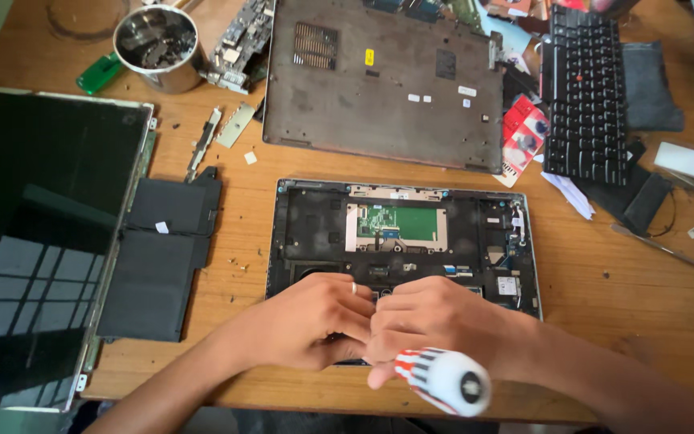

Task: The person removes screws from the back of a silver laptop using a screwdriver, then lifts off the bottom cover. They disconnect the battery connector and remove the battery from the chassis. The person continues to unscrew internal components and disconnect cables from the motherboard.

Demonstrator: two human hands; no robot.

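Observation:
An opened laptop base lies in front of me, its green trackpad board showing. My right hand grips a screwdriver with a red-and-white striped handle, the handle end pointing toward me. My left hand, a ring on one finger, is pressed against the right hand at the near edge of the base. Its fingers are curled over the spot where the screwdriver tip meets the base; the tip is hidden.
A detached screen panel and a flat black battery lie at left. A bottom cover, a metal cup of screws, a circuit board, a black keyboard and small parts crowd the far wooden table.

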